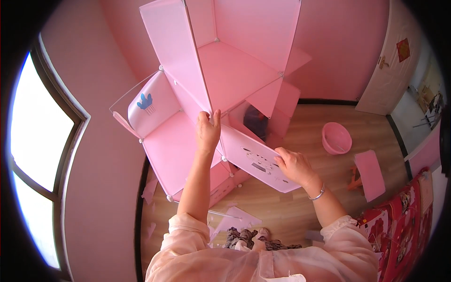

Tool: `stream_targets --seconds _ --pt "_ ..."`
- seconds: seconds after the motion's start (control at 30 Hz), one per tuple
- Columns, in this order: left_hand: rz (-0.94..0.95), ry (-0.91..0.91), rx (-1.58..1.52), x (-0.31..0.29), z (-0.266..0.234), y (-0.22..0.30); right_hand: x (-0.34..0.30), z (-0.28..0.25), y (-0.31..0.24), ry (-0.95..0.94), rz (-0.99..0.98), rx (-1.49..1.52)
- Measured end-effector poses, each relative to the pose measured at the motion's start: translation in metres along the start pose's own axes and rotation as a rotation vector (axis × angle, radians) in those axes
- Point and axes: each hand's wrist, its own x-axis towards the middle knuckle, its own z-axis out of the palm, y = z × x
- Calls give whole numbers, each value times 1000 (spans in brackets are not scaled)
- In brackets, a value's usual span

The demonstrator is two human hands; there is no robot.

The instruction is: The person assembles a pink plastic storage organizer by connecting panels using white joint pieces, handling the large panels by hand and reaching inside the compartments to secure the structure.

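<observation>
A pink cube storage cabinet [235,70] of thin panels, wire frames and white corner connectors stands before me. My left hand [207,132] is closed at the lower front corner of its tall side panel [176,44]; the fingertips are partly hidden. My right hand [297,168] grips the outer edge of a pale pink door panel [253,160] printed with a cartoon animal face. This door panel hangs tilted, its inner end near my left hand. Below left, an open cube has a panel with a blue crown print [146,103] leaning in it.
A pink basin [336,138] sits on the wood floor at right, near a small stool with a pink top [369,175]. Loose pink panels [237,221] lie by my feet. A red patterned cover [399,221] is at lower right, a window [42,141] at left, a door [383,66] behind right.
</observation>
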Motion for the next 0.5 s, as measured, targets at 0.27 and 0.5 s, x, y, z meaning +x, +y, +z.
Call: stream_targets --seconds 0.27,0.5 --pt "195 -244 -23 43 -32 2 52 -22 -23 -511 99 -123" --pt "229 -175 -17 30 -27 0 110 19 -63 -474 19 7"
